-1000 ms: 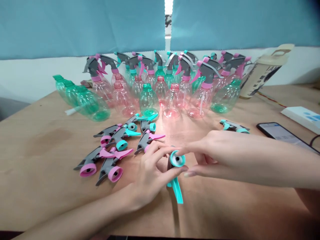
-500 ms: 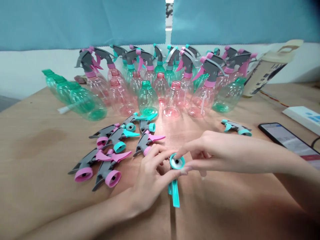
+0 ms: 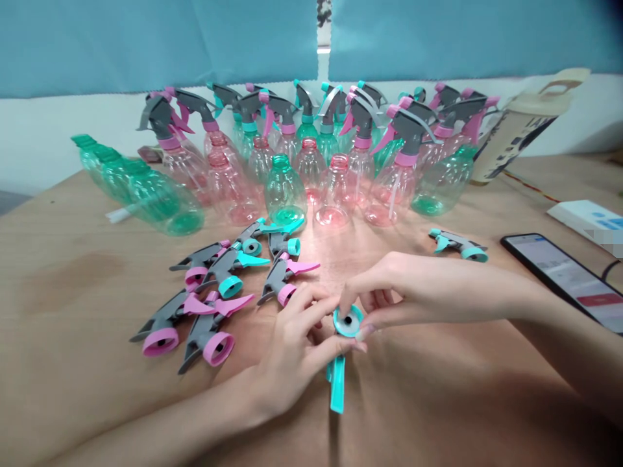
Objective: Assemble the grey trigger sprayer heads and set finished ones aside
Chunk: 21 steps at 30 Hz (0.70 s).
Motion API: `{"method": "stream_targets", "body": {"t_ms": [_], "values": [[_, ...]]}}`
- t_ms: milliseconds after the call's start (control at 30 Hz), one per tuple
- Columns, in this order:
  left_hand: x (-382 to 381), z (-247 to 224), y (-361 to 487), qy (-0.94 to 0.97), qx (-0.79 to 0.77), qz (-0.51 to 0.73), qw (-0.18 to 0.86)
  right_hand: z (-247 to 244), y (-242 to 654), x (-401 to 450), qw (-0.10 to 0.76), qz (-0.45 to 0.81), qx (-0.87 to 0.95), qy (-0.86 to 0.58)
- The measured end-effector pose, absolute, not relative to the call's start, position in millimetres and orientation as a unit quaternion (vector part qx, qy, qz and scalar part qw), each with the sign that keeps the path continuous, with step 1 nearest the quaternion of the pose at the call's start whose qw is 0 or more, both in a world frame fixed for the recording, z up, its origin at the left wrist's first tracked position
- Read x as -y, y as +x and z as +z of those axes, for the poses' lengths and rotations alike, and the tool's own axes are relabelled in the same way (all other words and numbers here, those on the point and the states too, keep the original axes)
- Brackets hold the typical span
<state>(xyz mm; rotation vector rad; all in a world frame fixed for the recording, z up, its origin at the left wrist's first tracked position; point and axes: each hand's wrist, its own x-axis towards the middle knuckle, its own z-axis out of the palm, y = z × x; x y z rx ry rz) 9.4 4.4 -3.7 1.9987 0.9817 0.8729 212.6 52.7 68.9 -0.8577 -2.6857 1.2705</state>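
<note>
My left hand (image 3: 296, 350) grips a grey and turquoise spray head (image 3: 337, 386) from the left, its trigger pointing down toward me. The turquoise collar faces up, with a white disc and a dark centre hole inside. The thumb and index finger of my right hand (image 3: 379, 295) pinch the rim of that collar from the right. Several loose spray heads with pink or turquoise collars lie left of my hands, among them a pink one (image 3: 219, 349). Another turquoise spray head (image 3: 457, 245) lies beyond my right forearm.
Green bottles (image 3: 286, 194) and pink bottles (image 3: 333, 198) stand across the back, several with spray heads. Green bottles (image 3: 165, 201) lean at the left. On the right are a phone (image 3: 559, 272), a cream tumbler (image 3: 516, 139) and a white power strip (image 3: 584, 220).
My right index finger has moved from inside the collar to its upper left rim. The collar has shifted slightly right and down. The view has shifted a little.
</note>
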Motion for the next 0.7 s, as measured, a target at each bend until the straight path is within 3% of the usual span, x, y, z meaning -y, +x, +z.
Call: {"method": "stream_targets", "body": {"t_ms": [367, 533, 700], "values": [[-4.1, -5.1, 8.8, 0.786, -0.369, 0.347, 0.355, 75.3, 210.1, -39.2, 0.037, 0.333, 0.904, -0.266], [-3.7, -6.5, 9.0, 0.777, -0.388, 0.346, 0.355, 81.2, 209.3, -28.0, 0.084, 0.256, 0.915, -0.300], [-2.3, -7.8, 9.0, 0.796, -0.359, 0.351, 0.337, 82.7, 208.6, -25.2, 0.048, 0.256, 0.919, -0.296]]}}
